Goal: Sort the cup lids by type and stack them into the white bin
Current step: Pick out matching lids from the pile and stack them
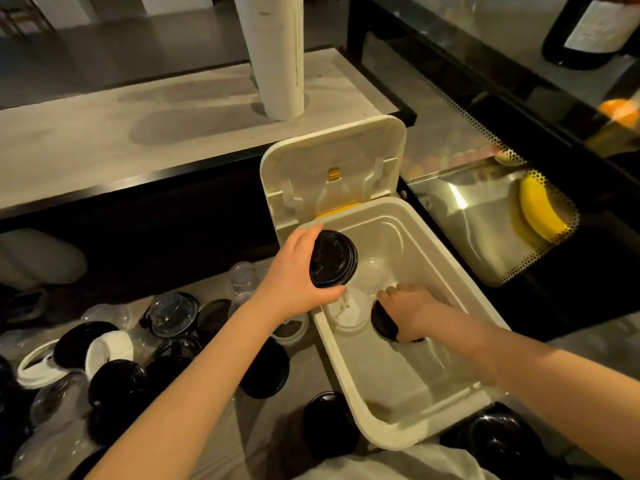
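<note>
While over the white bin (446, 237), black lids (334, 258) in left grip (298, 271), right grip (412, 306) unclear.

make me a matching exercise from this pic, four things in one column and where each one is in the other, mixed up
Things:
1. left hand
2. right hand
3. banana
4. white lid

Places:
A. lying on the bin floor
B. behind the perforated panel to the right
C. above the bin's left rim, gripping a stack of black lids
D. down inside the bin, on a black lid

Pairs: 1-C, 2-D, 3-B, 4-A
</note>
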{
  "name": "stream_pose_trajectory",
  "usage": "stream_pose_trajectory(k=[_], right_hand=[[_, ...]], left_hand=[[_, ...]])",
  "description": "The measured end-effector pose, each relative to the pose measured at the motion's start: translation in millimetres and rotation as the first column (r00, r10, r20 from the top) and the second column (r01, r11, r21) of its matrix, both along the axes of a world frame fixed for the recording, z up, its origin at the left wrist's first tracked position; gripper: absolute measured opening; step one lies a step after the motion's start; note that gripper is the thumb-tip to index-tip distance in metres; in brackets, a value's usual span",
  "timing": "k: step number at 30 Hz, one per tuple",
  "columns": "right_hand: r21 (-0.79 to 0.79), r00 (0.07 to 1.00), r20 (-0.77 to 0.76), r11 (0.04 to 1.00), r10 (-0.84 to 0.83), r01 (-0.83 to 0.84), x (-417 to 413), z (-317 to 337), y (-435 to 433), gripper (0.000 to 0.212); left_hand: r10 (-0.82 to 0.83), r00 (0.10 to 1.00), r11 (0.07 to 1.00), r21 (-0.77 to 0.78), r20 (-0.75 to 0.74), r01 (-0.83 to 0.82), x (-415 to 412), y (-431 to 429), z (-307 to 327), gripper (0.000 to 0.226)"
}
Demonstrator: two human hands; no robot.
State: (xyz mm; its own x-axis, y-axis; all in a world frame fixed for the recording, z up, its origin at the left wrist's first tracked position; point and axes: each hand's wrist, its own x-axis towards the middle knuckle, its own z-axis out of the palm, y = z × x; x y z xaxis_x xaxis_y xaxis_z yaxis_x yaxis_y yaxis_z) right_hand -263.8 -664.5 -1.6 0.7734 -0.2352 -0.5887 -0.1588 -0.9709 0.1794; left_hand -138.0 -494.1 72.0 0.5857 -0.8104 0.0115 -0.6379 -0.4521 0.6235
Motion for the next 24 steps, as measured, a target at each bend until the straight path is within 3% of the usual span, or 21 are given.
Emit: stream_pose_trajectory(k=[7,9,12,15,17,19,20,22,24], right_hand=[[-0.006,0.999,0.032,0.999,0.042,-0.042,-4.2,-15.1,-4.2,0.078],[0.059,0.998,0.041,0.998,-0.037,0.034,-0.8,-9.5,-4.4,0.079],[0.240,0.944,0.230,0.954,-0.235,0.179,5.3,14.6,-6.3,0.055],[0.644,0.672,0.412,0.719,-0.615,0.262,9.2,51.1,-4.3,0.035],[0.903,0.516,0.268,0.399,-0.814,0.159,10.8,74.1,0.9,0.027],[0.994,0.513,0.001,0.059,-0.858,0.097,10.5,90.0,9.5,0.026],[0.996,0.544,-0.046,0.005,-0.838,0.091,9.8,94.1,13.0,0.027],[0.996,0.587,-0.007,0.044,-0.810,0.073,7.8,95.2,16.1,0.026],[0.997,0.569,0.029,0.063,-0.822,0.040,4.5,92.9,14.7,0.026]], left_hand=[[0.003,0.999,0.999,0.035,0.045,-0.005,0.8,5.7,-0.3,0.098],[-0.005,0.998,0.998,0.059,0.056,0.002,-0.9,6.0,0.4,0.098],[-0.018,0.998,0.998,0.067,0.066,0.014,-5.2,5.6,0.8,0.099],[-0.012,0.998,0.999,0.048,0.069,0.009,-9.4,4.7,0.2,0.104],[-0.027,0.995,0.999,0.025,0.093,0.025,-15.1,3.4,0.3,0.105],[-0.047,0.994,0.999,0.011,0.101,0.046,-22.3,1.5,0.8,0.106],[-0.053,0.994,0.999,0.008,0.098,0.052,-26.0,0.5,1.2,0.107],[-0.055,0.995,0.998,-0.001,0.086,0.055,-33.1,-0.3,2.5,0.110],[-0.035,0.999,0.999,-0.030,0.031,0.036,-36.8,1.1,2.7,0.110]])
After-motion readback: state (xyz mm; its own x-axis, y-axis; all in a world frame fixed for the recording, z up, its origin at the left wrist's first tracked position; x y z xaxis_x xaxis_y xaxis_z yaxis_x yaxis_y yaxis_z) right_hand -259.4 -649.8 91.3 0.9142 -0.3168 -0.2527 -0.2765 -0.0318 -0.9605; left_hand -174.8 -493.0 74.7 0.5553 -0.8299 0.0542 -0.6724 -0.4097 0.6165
